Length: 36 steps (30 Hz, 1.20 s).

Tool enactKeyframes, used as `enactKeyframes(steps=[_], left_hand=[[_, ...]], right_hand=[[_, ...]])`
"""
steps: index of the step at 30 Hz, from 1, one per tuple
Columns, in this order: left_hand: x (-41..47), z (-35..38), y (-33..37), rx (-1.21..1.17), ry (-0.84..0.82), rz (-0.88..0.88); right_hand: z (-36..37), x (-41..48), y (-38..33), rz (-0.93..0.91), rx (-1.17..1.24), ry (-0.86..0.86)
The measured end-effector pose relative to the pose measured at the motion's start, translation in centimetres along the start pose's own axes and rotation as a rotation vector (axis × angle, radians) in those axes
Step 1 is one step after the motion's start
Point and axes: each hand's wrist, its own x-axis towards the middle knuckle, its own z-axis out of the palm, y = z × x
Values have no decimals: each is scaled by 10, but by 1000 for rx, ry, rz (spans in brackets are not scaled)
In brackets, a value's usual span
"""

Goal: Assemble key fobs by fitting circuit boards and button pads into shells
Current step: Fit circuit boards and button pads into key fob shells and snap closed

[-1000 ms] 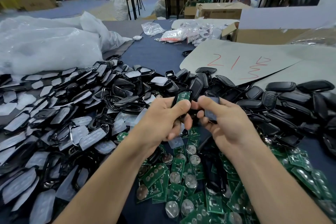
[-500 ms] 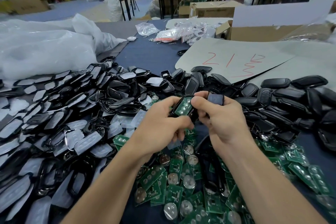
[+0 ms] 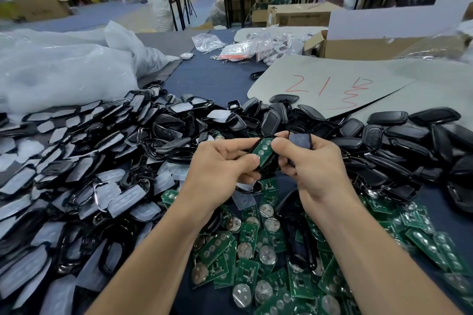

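The left hand [image 3: 220,169] is gripping a black oval plastic shell [image 3: 266,167] with a green circuit board [image 3: 263,148] seated in it, held above the dark blue tabletop [image 3: 212,82]. The right hand [image 3: 317,169] is pressing its thumb on the board, while its curled fingers [image 3: 316,143] are holding a dark grey-blue rectangular piece [image 3: 299,140].
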Motion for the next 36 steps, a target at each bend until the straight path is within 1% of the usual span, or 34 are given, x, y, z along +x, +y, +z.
enactKeyframes(steps=[6, 9, 11, 14, 17, 20, 22, 23, 24, 26, 27, 29, 32, 36], left_hand=[[0, 2, 1, -5, 38, -23], [0, 1, 2, -15, 59, -25], [0, 0, 3, -23, 46, -29], [0, -1, 4, -45, 34, -26], [0, -1, 5, -88, 71, -22], [0, -1, 5, -136, 88, -28], [0, -1, 5, -135, 106, -21], [0, -1, 6, -125, 125, -16], [1, -1, 6, -111, 151, -10], [1, -2, 5, -68, 214, 2], [1, -2, 4, -40, 241, 8], [2, -2, 3, 10, 279, 23], [2, 1, 2, 67, 310, 39], [2, 1, 1, 91, 302, 66]], right_hand=[[-2, 0, 0, -7, -35, -26], [-3, 0, 2, 10, -31, -65], [-3, 0, 2, 32, 13, -88], [-3, 3, 1, 107, 156, -112], [-5, 3, -2, 215, 298, -223], [-8, 1, -6, 291, 341, -308], [-6, 0, -7, 313, 346, -276], [-5, 0, -6, 288, 325, -224], [-5, 0, -4, 218, 252, -145], [-5, 1, 0, -1, -17, 55], [-5, 1, 1, -100, -137, 112], [-4, 0, 3, -208, -278, 145], [-2, -3, 6, -272, -423, 135], [-2, -5, 9, -395, -584, 168]])
